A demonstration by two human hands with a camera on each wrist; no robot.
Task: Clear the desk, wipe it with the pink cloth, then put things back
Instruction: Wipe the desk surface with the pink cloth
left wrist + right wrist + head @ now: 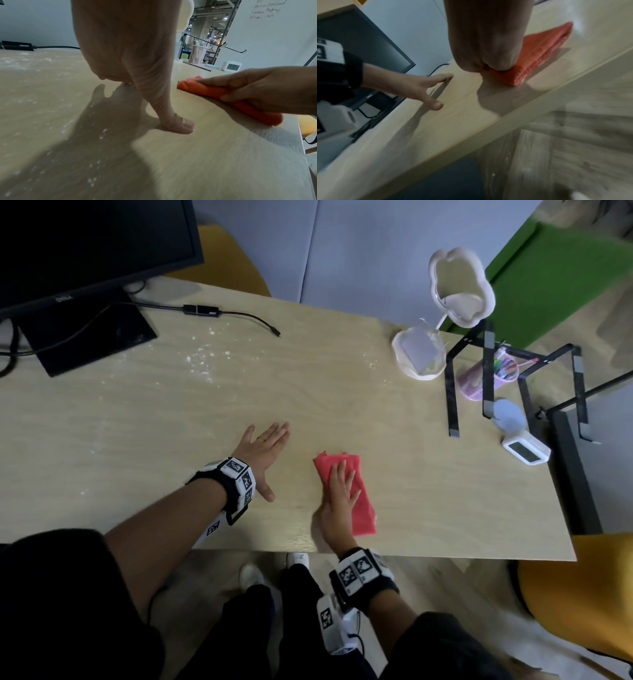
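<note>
The folded pink cloth [358, 494] lies on the light wooden desk [171, 412] near its front edge. My right hand [339, 494] presses flat on the cloth with straight fingers; the cloth [214, 90] and that hand [267, 88] also show in the left wrist view, and the cloth [539, 51] in the right wrist view. My left hand [263, 453] rests flat on the bare desk to the left of the cloth, fingers straight, thumb [178, 124] touching the wood. White powdery specks [202, 357] are scattered over the desk's left half.
A black monitor [85, 244] with cables stands at the back left. At the right end are a white mirror on a stand [460, 289], a black laptop stand [486, 371], a pink pen cup [486, 374], a blue disc [508, 416] and a white clock [525, 451]. Yellow chair [582, 594] at right.
</note>
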